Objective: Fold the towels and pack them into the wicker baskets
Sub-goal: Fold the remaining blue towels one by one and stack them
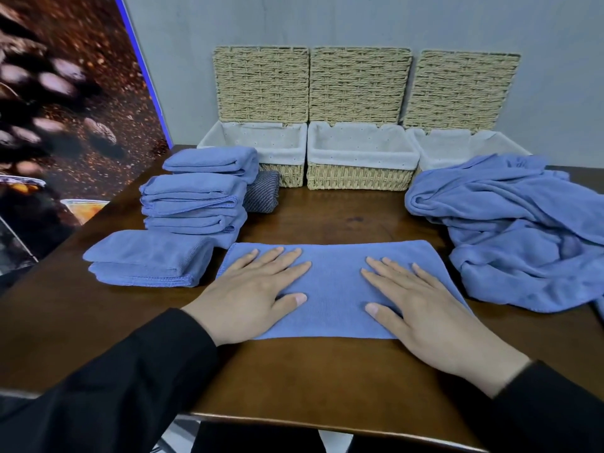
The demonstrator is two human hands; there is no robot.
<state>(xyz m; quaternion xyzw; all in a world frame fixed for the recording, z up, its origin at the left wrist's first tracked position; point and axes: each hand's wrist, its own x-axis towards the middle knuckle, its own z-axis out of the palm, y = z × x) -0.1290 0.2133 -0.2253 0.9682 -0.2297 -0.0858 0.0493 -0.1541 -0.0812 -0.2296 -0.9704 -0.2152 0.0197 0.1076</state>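
Dark wooden table (327,220). Along its far edge, three lined wicker baskets — left (281,152), middle (361,158), right (434,145) — lids raised against the wall. At the right edge, a heap of unfolded blue towels (510,230), part of it in front of the right basket. Toward the left edge, a stack of folded blue towels (196,197); a separate folded pair (147,259) sits nearer the front-left. A dark grey cloth (261,191) lies between stack and left basket.

Near the front edge, centre — one blue towel (333,289) folded into a flat strip. Left hand (251,295) lies flat on its left half, right hand (421,305) flat on its right half; fingers straight and spread, gripping nothing.
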